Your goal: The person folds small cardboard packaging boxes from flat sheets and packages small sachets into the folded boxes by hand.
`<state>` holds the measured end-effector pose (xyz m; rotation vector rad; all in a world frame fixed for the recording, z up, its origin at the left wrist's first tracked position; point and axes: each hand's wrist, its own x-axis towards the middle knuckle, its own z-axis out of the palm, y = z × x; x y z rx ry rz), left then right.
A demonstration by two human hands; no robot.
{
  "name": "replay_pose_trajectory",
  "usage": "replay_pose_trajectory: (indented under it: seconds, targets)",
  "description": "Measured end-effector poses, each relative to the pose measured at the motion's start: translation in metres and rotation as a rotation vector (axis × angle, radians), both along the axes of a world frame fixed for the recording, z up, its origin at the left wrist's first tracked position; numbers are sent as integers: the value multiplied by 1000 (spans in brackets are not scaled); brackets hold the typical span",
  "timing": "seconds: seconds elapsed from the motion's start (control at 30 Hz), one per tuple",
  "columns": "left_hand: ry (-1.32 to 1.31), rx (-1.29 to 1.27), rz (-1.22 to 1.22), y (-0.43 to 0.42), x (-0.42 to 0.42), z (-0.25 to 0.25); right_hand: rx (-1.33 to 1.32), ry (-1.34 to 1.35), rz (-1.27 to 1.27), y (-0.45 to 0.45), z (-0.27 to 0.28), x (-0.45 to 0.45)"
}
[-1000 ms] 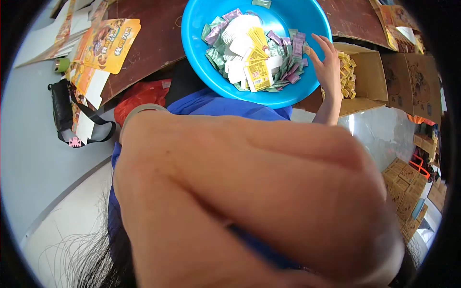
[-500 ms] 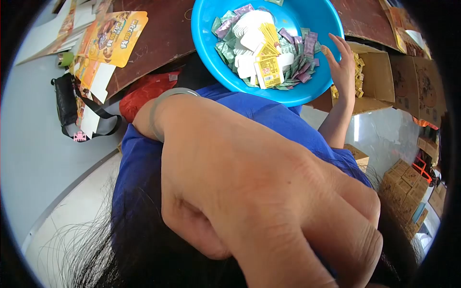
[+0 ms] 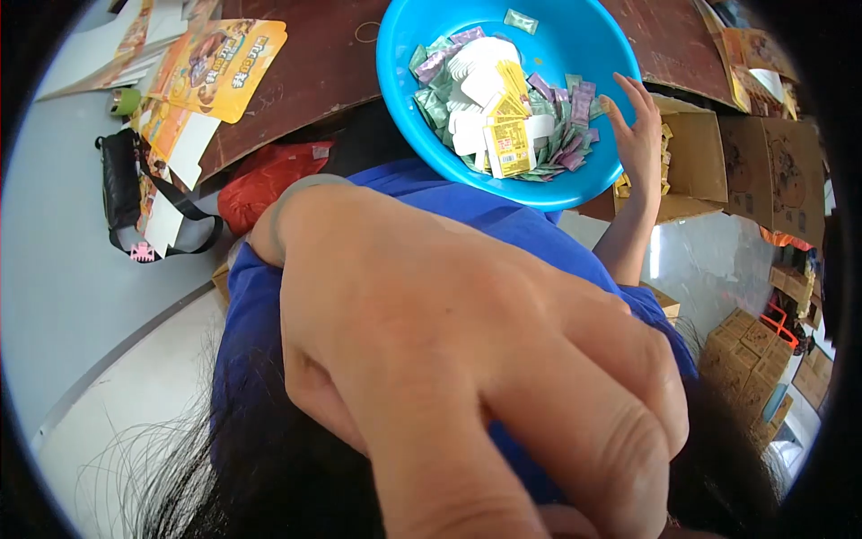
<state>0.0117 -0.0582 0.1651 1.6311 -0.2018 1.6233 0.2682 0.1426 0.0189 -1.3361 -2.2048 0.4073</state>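
Observation:
My left hand (image 3: 467, 332), with a bangle at its wrist, looms large close to the camera. Its fingers are bent and closed, their tips cut off or hidden, and anything in them cannot be made out. My right hand (image 3: 637, 139) is open at the right rim of a blue basin (image 3: 404, 108), fingers apart and raised, holding nothing. In the basin lie many small green and purple packets (image 3: 579, 103), with white-and-yellow cards (image 3: 510, 148) fanned on top of them.
A brown table (image 3: 305, 72) carries orange printed packaging (image 3: 220, 67) at the left. Right of the basin stands an open carton (image 3: 696, 162) with small yellow pieces. A black bag (image 3: 121, 180), a red bag (image 3: 265, 184) and stacked cartons (image 3: 741, 359) are around.
My left hand first drew back from covering most of the lower view, then shifted slightly left. My right hand stays open by the rim. The basin sits further right in view than a second ago.

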Motion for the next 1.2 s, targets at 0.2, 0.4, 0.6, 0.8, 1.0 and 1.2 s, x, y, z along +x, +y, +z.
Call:
replay_pose_trajectory:
  seconds: [0.2, 0.4, 0.6, 0.8, 1.0, 1.2]
  targets:
    - [-19, 49, -18, -5, -8, -1, 4, -2, -20, -3, 3, 0]
    - [199, -484, 474, 3, -51, -55, 118, -67, -187, 35, -43, 20]
    - [653, -904, 1296, 5, -89, -150, -311, 387, -194, 33, -42, 25]
    - [996, -561, 1389, 44, -35, -125, 421, -45, 39, 17, -22, -7]
    - [1052, -601, 1251, 59, -29, -141, 195, -50, 589, -36, -31, -56]
    - [1074, -622, 1277, 58, -42, -149, -40, -192, 599, -39, -42, -65]
